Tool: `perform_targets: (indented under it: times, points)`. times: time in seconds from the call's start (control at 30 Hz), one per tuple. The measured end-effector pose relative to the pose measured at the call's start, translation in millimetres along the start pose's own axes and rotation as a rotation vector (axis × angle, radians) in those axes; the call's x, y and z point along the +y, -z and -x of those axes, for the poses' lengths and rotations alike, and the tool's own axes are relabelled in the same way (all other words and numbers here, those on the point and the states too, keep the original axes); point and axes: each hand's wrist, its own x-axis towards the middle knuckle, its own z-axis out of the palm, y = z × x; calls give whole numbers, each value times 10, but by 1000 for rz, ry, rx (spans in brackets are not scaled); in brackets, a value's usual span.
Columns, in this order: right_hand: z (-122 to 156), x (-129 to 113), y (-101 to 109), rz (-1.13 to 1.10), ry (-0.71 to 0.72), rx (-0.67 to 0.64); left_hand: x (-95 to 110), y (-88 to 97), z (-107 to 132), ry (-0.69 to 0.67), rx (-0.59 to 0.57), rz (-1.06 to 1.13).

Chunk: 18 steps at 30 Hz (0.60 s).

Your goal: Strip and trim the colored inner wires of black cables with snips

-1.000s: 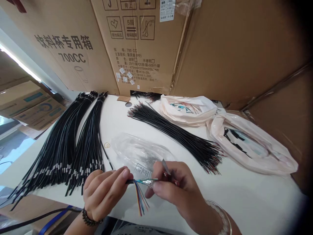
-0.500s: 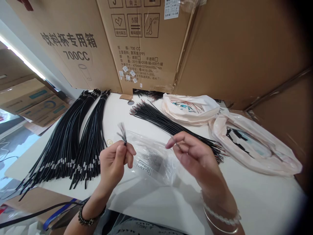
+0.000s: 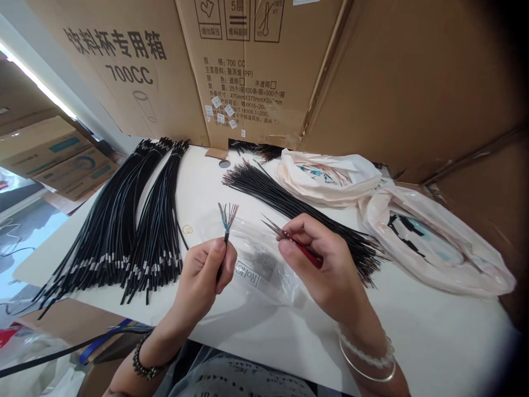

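Observation:
My left hand (image 3: 205, 275) is closed round a black cable (image 3: 225, 238) held upright; its stripped end fans out into several coloured wires above my fingers. My right hand (image 3: 322, 264) pinches a small pair of red-handled scissors (image 3: 289, 238), blades pointing left toward the wire ends, a short gap away. Both hands hover over a clear plastic bag (image 3: 256, 264) lying on the white table (image 3: 413, 336).
Bundles of black cables (image 3: 136, 220) lie at the left, and another bundle (image 3: 289, 204) runs diagonally behind my hands. Two pale plastic bags (image 3: 330, 176) (image 3: 430, 242) sit at the right. Cardboard boxes (image 3: 248, 66) wall the table's back and right side.
My left hand turned the cable upright, so the coloured wires now point up. My right hand brought the scissors closer to the wire ends. The view tilted slightly.

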Motion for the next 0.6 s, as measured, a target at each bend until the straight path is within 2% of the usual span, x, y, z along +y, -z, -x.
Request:
perform_targets:
  times: [0.27, 0.4, 0.6]
  points:
    - [-41, 35, -18, 164, 0, 53, -42, 5, -26, 44, -49, -8]
    - [-31, 51, 40, 330, 135, 86, -26, 11, -41, 96, -132, -63]
    - [-9, 43, 113, 658, 426, 226, 50, 28, -58, 153, -188, -153]
